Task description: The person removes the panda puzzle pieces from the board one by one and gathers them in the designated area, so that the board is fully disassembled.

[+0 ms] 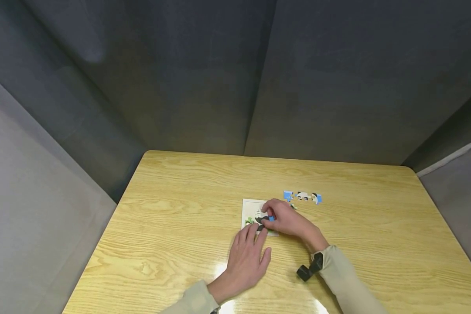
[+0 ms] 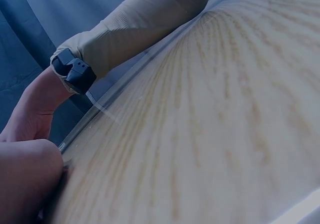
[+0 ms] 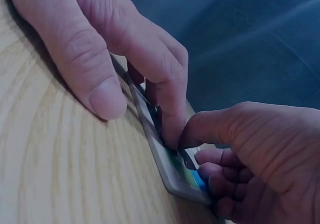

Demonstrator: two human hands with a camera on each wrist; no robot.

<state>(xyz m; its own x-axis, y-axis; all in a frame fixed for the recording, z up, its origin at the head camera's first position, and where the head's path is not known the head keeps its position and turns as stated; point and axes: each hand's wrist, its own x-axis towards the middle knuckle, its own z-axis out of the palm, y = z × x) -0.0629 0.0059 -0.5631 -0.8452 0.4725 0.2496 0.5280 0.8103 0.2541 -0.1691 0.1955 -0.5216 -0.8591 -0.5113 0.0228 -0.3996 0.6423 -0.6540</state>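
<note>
Under both hands (image 1: 259, 244), white-framed puzzle board (image 1: 248, 207)

Puzzle board (image 1: 250, 208) on table (image 1: 172, 209) centre, loose pieces (image 1: 303, 197) just behind-right, both hands on board's near edge

likely a recording booth: grey curtains (image 1: 180, 78) enclosing wooden table (image 1: 180, 209).
</note>
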